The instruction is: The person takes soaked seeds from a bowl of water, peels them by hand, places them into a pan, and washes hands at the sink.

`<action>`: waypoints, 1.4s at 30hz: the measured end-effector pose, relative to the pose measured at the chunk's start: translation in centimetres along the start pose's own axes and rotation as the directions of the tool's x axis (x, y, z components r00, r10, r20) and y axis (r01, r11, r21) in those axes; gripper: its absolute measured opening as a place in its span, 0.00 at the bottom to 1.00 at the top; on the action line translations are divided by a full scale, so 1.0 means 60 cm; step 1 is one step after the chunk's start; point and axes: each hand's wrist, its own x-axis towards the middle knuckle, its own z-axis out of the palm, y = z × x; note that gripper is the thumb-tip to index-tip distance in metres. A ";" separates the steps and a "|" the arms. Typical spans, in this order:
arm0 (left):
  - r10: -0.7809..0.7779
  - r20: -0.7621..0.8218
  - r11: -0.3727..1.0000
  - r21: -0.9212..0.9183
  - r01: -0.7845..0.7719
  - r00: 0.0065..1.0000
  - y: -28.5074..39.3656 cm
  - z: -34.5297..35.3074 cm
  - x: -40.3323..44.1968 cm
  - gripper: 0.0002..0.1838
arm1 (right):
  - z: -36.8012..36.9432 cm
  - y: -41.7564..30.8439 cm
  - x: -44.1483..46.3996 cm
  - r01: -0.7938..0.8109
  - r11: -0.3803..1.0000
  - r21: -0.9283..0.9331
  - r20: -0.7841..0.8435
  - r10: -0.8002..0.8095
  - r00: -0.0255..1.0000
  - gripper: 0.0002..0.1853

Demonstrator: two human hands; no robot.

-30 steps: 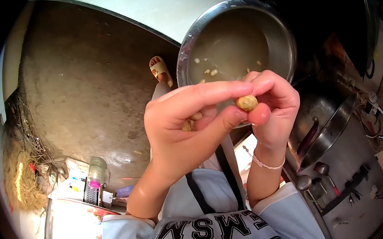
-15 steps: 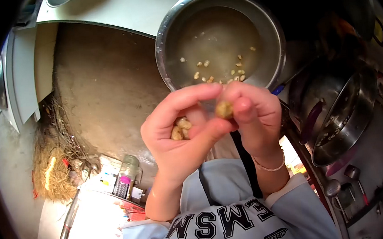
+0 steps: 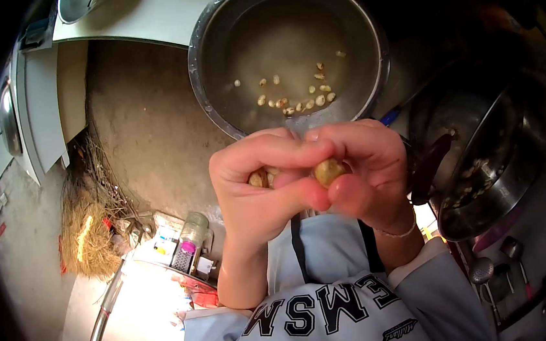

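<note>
A yellowish-brown nut-like piece point(image 3: 329, 172) is pinched between the fingertips of both hands. My left hand point(image 3: 261, 184) is closed, with more such pieces point(image 3: 259, 178) held in its palm. My right hand point(image 3: 373, 168), a bracelet at its wrist, grips the other side of the pinched piece. Just beyond both hands stands a large metal basin point(image 3: 199, 86) holding cloudy water. Several pale pieces point(image 3: 320, 100) lie in the basin, mostly towards its near side.
At the right is a metal pan point(image 3: 459, 222) with small pieces inside, and utensils point(image 3: 482, 272) lie below it. A glass jar point(image 3: 194, 229) and a grater point(image 3: 182, 257) are at the lower left, near a straw bundle point(image 3: 91, 241). A pale counter point(image 3: 142, 16) spans the top.
The view has shifted, so the basin shows farther left and more of the pieces in it are visible. Both hands stay together around the pinched piece, their fingertips now closer.
</note>
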 end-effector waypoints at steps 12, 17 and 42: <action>-0.096 -0.139 0.969 0.213 0.125 0.986 0.022 0.020 -0.003 0.12 | 0.017 0.021 -0.006 -0.120 0.951 0.283 -0.277 0.201 0.940 0.16; -0.241 -0.216 0.954 -0.234 0.189 0.946 0.016 0.005 -0.014 0.11 | 0.020 0.034 -0.002 -0.076 0.936 0.345 -0.110 0.121 0.987 0.16; 0.023 -0.225 0.981 0.191 0.021 0.974 0.024 -0.025 -0.015 0.12 | 0.055 0.059 0.025 0.028 0.996 -0.088 -0.130 -0.039 0.991 0.19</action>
